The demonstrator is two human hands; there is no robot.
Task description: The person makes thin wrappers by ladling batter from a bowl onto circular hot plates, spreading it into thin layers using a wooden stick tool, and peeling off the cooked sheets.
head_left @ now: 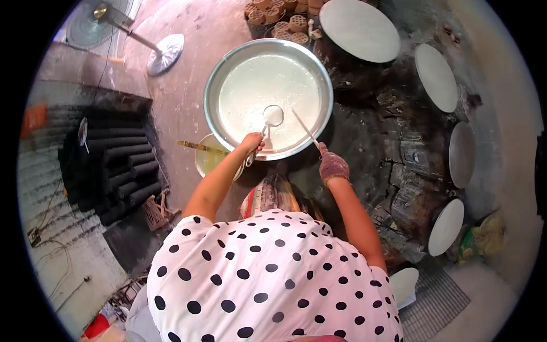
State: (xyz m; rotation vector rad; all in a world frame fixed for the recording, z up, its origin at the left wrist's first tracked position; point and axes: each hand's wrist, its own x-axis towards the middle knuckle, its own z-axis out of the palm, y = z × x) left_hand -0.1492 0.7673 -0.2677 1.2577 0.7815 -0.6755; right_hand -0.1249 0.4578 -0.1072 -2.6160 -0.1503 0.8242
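A wide metal basin [211, 97] holds white liquid. My left hand [252, 143] is closed round the handle of a ladle [273, 115], whose round bowl is at the liquid near the basin's front half. In a knitted reddish glove, my right hand [333, 165] grips a thin stick [305, 126] that slants over the basin's front right rim, its far end over the liquid. Left of the basin's front edge, partly behind my left forearm, is a smaller bowl [200, 163] of yellowish liquid with a flat strip [202, 148] lying across it.
Round pale discs [360, 29] stand along the dark stove structure [410, 171] at the right. Black cylinders [122, 159] are stacked at the left. A fan [94, 25] on a covered base is at the upper left, and perforated clay-coloured blocks [282, 28] lie behind the basin.
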